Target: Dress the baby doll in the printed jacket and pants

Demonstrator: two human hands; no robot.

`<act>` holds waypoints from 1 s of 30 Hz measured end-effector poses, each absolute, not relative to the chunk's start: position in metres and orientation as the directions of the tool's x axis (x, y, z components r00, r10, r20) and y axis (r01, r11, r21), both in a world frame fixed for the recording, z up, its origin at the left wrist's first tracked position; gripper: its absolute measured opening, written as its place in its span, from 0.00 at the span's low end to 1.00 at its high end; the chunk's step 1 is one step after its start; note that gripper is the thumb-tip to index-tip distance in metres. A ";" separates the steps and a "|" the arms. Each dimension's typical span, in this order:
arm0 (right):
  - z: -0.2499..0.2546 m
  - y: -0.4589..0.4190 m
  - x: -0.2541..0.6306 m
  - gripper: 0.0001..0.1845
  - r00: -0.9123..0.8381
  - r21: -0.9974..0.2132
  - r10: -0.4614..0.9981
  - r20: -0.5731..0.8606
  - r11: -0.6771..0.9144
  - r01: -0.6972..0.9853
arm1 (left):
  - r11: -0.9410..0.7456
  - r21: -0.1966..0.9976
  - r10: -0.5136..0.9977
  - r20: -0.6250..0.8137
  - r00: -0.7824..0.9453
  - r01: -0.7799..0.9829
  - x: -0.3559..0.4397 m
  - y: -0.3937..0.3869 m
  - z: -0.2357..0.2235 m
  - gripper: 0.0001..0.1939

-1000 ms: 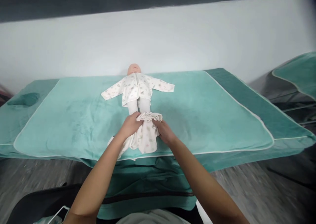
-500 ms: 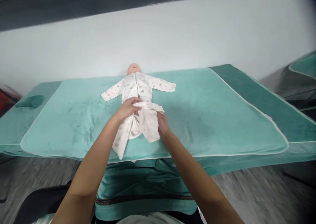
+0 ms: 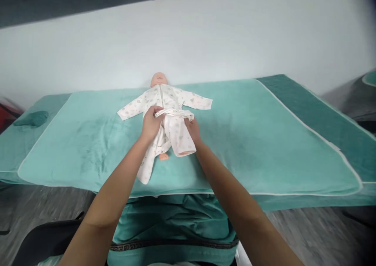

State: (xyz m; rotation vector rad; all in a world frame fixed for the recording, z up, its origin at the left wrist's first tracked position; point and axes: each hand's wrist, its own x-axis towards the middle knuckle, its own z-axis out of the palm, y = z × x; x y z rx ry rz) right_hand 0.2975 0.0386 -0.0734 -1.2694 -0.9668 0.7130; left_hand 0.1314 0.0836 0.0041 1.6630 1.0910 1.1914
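Note:
A baby doll (image 3: 159,78) lies on its back on the bed, head toward the wall, in a white printed jacket (image 3: 173,96) with its sleeves spread wide. Below the jacket both my hands grip the bunched waistband of white printed baby pants (image 3: 180,135). My left hand (image 3: 152,123) pinches the left side of the waistband. On the right side, my right hand (image 3: 192,129) has its fingers partly hidden in the cloth. One pant leg covers a doll leg, with a bit of foot at its opening. The other doll foot (image 3: 163,156) shows bare beside the second, slack pant leg.
The massage bed has a pale green velvet cover (image 3: 249,141) with white piping. A face hole (image 3: 31,119) is at its left end. The white wall (image 3: 188,43) stands directly behind. A black chair (image 3: 44,238) is at the lower left.
My hands have drawn the waistband up toward the jacket. The right pant leg has risen and a bare doll foot now shows. The view has shifted slightly.

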 end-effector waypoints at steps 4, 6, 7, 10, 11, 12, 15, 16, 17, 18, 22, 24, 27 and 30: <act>-0.076 0.037 0.298 0.17 0.466 -0.992 0.876 0.122 0.123 0.029 | -0.277 0.958 0.939 0.252 0.236 0.078 0.124 0.097 0.010 0.12; -0.071 0.027 0.301 0.17 0.435 -0.989 0.890 0.140 0.150 0.010 | -0.179 0.984 0.913 0.171 0.370 -0.013 0.116 0.101 0.012 0.15; -0.064 0.023 0.303 0.18 0.403 -0.982 0.898 0.179 0.188 0.017 | -0.119 0.992 0.888 0.128 0.441 -0.047 0.111 0.102 0.012 0.16; -0.025 0.025 0.310 0.19 0.181 -0.956 0.939 0.291 0.276 0.103 | 0.014 0.992 0.831 0.060 0.554 -0.129 0.097 0.105 0.010 0.19; -0.010 0.031 0.311 0.17 0.073 -0.953 0.958 0.278 0.265 0.144 | 0.037 0.987 0.827 0.058 0.560 -0.157 0.094 0.107 0.007 0.19; 0.006 0.039 0.310 0.16 -0.019 -0.946 0.970 0.244 0.242 0.217 | 0.054 0.982 0.827 0.059 0.559 -0.182 0.091 0.109 0.004 0.19; 0.036 0.066 0.303 0.20 -0.315 -0.879 0.948 0.051 0.192 0.436 | 0.082 0.970 0.837 0.058 0.544 -0.229 0.088 0.116 -0.009 0.20; 0.038 0.073 0.300 0.21 -0.385 -0.871 0.923 0.007 0.195 0.451 | 0.093 0.967 0.844 0.049 0.534 -0.236 0.087 0.117 -0.013 0.20; 0.037 0.077 0.298 0.20 -0.428 -0.882 0.904 -0.008 0.195 0.429 | 0.102 0.965 0.854 0.039 0.519 -0.241 0.087 0.118 -0.017 0.20; 0.032 0.080 0.296 0.18 -0.439 -0.907 0.899 0.000 0.184 0.379 | 0.103 0.965 0.865 0.033 0.500 -0.243 0.088 0.117 -0.021 0.20; 0.004 0.075 0.296 0.11 -0.308 -0.992 0.951 0.014 0.050 0.111 | 0.031 0.974 0.882 0.078 0.464 -0.223 0.091 0.111 -0.027 0.17; -0.004 0.071 0.297 0.13 -0.260 -1.000 0.966 -0.008 -0.015 -0.022 | 0.011 0.976 0.856 0.104 0.506 -0.220 0.091 0.107 -0.026 0.19; -0.008 0.069 0.294 0.19 -0.182 -0.968 0.983 -0.031 -0.075 -0.239 | 0.061 0.980 0.812 0.063 0.581 -0.191 0.089 0.103 -0.023 0.25; -0.009 0.071 0.291 0.21 -0.122 -0.937 0.991 -0.046 -0.085 -0.337 | 0.123 0.981 0.777 -0.003 0.629 -0.147 0.087 0.101 -0.023 0.30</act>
